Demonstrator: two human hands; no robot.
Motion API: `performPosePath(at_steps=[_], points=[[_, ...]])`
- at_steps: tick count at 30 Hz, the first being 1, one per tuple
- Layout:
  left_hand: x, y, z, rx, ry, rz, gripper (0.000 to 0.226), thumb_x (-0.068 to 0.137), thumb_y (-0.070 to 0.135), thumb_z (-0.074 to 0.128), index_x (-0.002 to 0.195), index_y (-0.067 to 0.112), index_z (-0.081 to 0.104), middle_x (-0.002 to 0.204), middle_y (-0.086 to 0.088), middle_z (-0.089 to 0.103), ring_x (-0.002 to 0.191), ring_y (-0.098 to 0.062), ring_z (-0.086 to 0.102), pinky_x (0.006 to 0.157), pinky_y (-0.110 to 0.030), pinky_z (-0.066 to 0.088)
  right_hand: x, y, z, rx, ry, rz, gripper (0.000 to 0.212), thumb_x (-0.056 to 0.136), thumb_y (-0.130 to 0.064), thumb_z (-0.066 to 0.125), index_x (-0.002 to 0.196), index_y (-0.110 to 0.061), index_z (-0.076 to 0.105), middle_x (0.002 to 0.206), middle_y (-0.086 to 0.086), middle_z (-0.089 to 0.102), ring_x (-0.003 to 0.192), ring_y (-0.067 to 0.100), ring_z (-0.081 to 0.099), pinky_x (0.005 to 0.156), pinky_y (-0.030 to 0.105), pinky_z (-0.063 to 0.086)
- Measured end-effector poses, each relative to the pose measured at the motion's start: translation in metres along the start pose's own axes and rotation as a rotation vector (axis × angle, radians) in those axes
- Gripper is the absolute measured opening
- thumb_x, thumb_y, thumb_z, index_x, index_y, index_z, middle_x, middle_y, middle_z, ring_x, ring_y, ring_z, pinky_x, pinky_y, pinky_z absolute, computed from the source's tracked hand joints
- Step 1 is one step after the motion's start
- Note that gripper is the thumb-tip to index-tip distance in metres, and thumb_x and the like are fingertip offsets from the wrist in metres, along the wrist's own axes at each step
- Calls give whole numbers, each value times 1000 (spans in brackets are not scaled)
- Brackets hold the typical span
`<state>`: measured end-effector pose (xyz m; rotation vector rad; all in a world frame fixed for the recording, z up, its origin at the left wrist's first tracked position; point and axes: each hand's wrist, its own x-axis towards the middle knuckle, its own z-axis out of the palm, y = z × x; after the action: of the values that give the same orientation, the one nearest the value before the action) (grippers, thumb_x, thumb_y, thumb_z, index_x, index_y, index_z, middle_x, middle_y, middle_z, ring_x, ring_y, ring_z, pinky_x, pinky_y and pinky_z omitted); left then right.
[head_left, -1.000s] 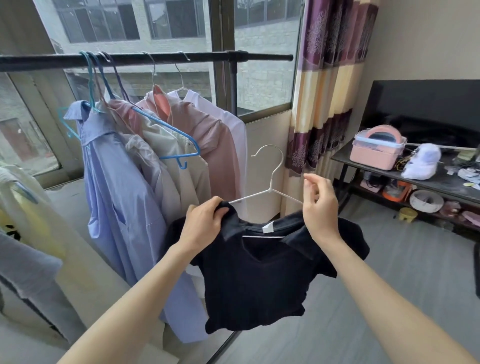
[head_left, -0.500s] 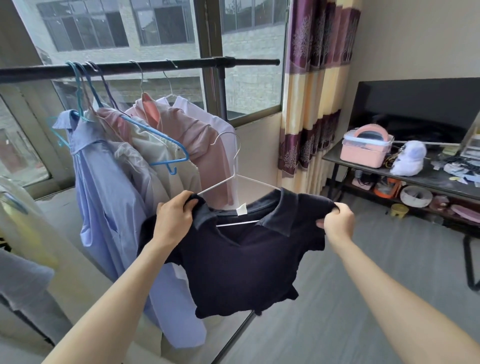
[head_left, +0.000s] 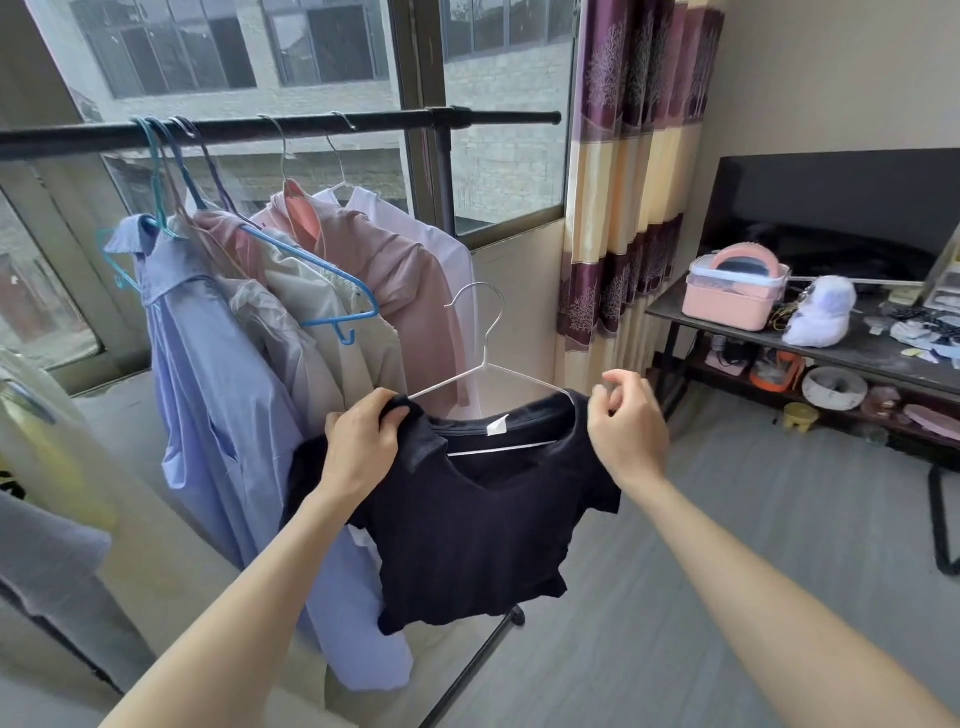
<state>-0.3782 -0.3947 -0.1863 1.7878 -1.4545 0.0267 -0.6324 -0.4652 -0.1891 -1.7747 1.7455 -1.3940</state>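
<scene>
A black short-sleeved shirt (head_left: 467, 535) hangs on a white wire hanger (head_left: 485, 332), held in the air below the black clothes rail (head_left: 311, 127). My left hand (head_left: 358, 447) grips the shirt's left shoulder and collar over the hanger's end. At the shirt's right shoulder, my right hand (head_left: 628, 431) has its fingers curled and seems to pinch the fabric at the hanger's other end. The hanger's hook is free, well under the rail.
Several shirts hang on the rail, among them a blue shirt (head_left: 218, 389) and a pink shirt (head_left: 410, 291), with a bare blue hanger (head_left: 332, 306). A curtain (head_left: 623, 182), a cluttered black shelf (head_left: 857, 358) with a pink box (head_left: 732, 296) and a dark screen (head_left: 831, 208) stand right.
My right hand went from the hanger's arm down to the sleeve, then back up to the shirt's right shoulder. The left hand kept its grip, and the shirt now sits straighter on the hanger.
</scene>
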Motion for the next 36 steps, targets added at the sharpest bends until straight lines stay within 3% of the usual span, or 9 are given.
performPosePath(at_steps=[3,5,10,13,17,23,28,33,36], points=[[-1,1,2,-49,9,2,9,92,15,52,90,13,61,83,1,67,84,-24,60,90,-39,35,-5,-7,6,-176,-217,49,53,91,-41,46,135,-17,32,105,10,65,101,33,59,81,38,44],[-3,0,2,-90,26,15,8,91,14,55,89,14,62,82,3,67,82,-22,61,90,-47,41,-4,-9,8,-199,-244,88,54,92,-29,45,140,-14,25,113,18,62,104,38,57,80,39,43],[-8,-1,6,-13,44,71,9,90,15,57,93,15,65,87,2,67,86,-21,60,86,-36,33,6,-27,8,54,-146,25,47,89,-13,45,135,-13,38,86,14,64,95,34,55,73,34,35],[-9,0,8,3,48,63,9,91,16,56,93,15,64,87,3,66,86,-20,59,82,-30,26,9,-31,8,-37,-258,50,41,91,-22,46,131,-15,48,111,12,65,112,33,52,84,33,40],[-10,-3,7,-3,46,38,7,90,16,56,93,14,62,90,2,67,89,-20,59,80,-28,22,2,-27,7,-238,-380,92,46,93,-22,39,138,-15,41,137,11,49,122,33,46,96,37,39],[-11,3,6,-31,16,95,8,89,15,58,95,16,63,91,6,67,87,-18,60,84,-28,25,-5,-48,16,-85,-412,-388,31,89,-25,54,119,-16,56,112,1,57,111,19,48,94,37,33],[-15,12,4,3,1,147,14,88,26,61,99,18,64,94,6,68,89,-19,59,87,-32,33,1,-65,29,78,-441,-211,27,98,-28,37,80,-17,54,67,-9,52,79,22,53,72,32,40],[-18,-14,-11,77,-119,6,41,84,35,62,122,23,52,111,7,61,107,-16,53,95,-40,39,8,-46,26,124,-255,-117,30,100,-21,33,79,-12,52,67,-4,48,78,22,48,71,31,34],[-22,-35,-15,-27,-190,-181,31,85,21,61,115,14,55,102,0,63,101,-23,58,80,-32,44,16,-34,18,159,-200,-80,30,100,-21,32,80,-10,52,65,-6,45,76,22,47,69,29,33]])
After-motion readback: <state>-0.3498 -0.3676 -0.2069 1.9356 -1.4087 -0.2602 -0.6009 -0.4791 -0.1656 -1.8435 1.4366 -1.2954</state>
